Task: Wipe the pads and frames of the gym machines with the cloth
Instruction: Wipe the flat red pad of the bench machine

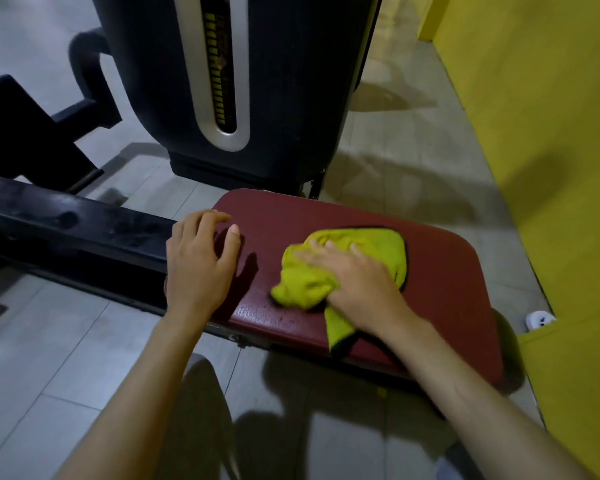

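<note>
Two hands, one cloth, one pad are counted. Far left of the left hand, one black angled bracket (pixel 32 133) with one curved tube (pixel 84 57) above it is seen on the grey tiled floor (pixel 66 358). One black frame beam (pixel 73 233) runs along the floor side and is met by the left hand at the pad's left edge. The left hand (pixel 198 265) is laid at that edge of the one maroon seat pad (pixel 447 265), fingers (pixel 234 233) loosely curled and spread, nothing gripped; whether the palm is fully pressed down cannot be told. Beyond and between the two hands, one black weight-stack housing (pixel 291 98) is stood upright, with one silver-rimmed slot (pixel 219 81) showing yellow markings too blurred to read. A few small droplets (pixel 278 318) are seen on the pad's near edge, between the hands. The one yellow-green cloth (pixel 371 244), black-edged, is bunched on the pad's middle, one tail hung over the near edge below the right wrist. The right hand (pixel 357 282) is pressed flat on the cloth, fingers spread over it, cloth pinned to the pad rather than clenched. The hands are held apart, both on the same pad. Right of the right hand, one yellow wall (pixel 551 168) is seen, and one small white object (pixel 539 320) at its foot, too small to identify.
</note>
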`<move>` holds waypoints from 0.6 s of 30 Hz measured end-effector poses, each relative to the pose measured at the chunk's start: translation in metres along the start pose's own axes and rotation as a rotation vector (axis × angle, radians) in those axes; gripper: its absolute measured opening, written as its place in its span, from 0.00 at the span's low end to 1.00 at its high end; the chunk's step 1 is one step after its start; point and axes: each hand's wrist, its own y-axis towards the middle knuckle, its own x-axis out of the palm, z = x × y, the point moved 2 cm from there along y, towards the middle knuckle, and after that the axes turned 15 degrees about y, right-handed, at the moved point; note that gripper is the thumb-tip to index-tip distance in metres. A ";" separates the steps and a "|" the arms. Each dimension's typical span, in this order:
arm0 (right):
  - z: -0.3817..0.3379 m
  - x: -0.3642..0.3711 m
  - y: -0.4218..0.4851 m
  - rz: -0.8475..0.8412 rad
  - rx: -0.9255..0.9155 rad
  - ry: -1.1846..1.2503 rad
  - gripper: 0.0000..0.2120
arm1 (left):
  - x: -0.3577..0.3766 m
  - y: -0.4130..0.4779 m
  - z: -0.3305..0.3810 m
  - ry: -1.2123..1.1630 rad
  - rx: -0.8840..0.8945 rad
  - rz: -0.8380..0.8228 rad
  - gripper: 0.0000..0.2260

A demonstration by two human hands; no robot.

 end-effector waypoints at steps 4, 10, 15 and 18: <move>-0.037 0.033 -0.059 -0.037 -0.258 -0.066 0.47 | -0.009 0.003 -0.006 -0.011 0.008 -0.020 0.17; -0.024 0.022 -0.004 0.036 -0.088 0.094 0.45 | -0.004 0.005 -0.028 0.043 0.006 -0.024 0.16; 0.011 -0.005 0.104 0.185 0.098 0.114 0.37 | -0.002 0.002 -0.026 -0.020 -0.015 -0.008 0.15; 0.018 -0.007 0.130 0.290 0.196 0.048 0.31 | -0.001 0.001 -0.027 -0.026 -0.030 0.008 0.14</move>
